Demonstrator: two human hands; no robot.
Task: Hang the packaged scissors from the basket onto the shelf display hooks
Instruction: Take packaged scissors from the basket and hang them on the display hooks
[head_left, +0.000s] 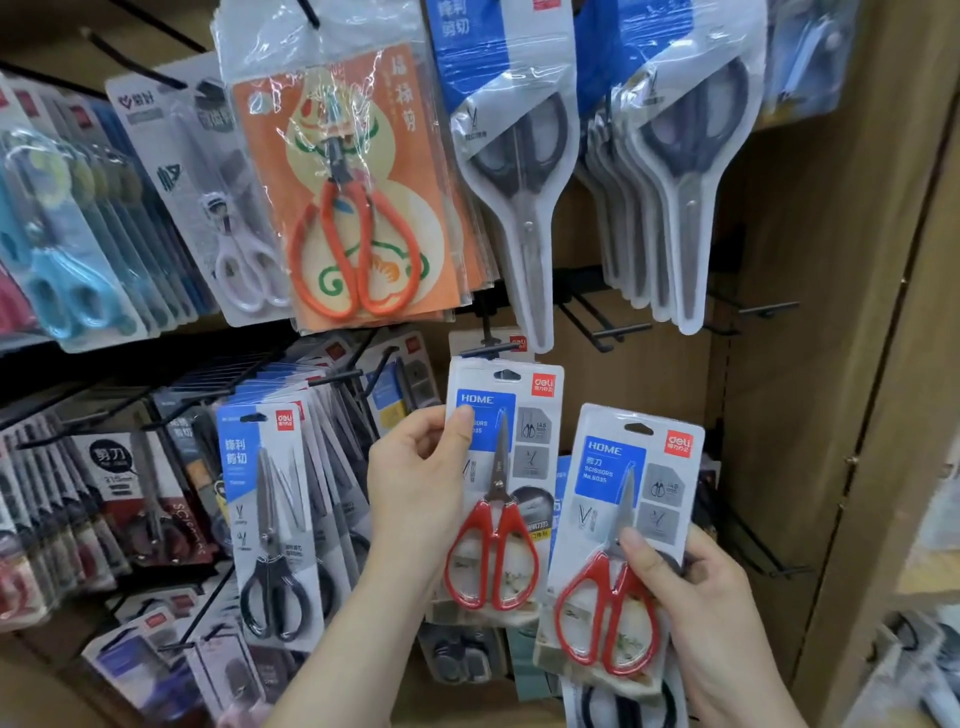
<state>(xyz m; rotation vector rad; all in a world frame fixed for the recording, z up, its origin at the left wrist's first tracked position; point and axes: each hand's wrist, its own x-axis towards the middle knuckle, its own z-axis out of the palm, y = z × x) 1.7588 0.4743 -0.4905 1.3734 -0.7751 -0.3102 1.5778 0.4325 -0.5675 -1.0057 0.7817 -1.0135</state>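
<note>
My left hand (415, 483) grips a pack of red-handled scissors (498, 488) by its left edge, thumb on the blue HOME label. The pack's top hole sits just below the tip of a black display hook (491, 349) that carries another identical card behind. My right hand (696, 608) holds a second identical pack of red-handled scissors (618, 535) lower and to the right, tilted slightly, thumb pressed over the blades. The basket is out of view.
Hooks above hold grey-handled scissors packs (519, 156) and an orange-handled scissors pack (353, 208). Black-handled scissors packs (275, 519) hang at the left. Bare black hooks (618, 330) stick out at the right, beside a wooden shelf side panel (831, 364).
</note>
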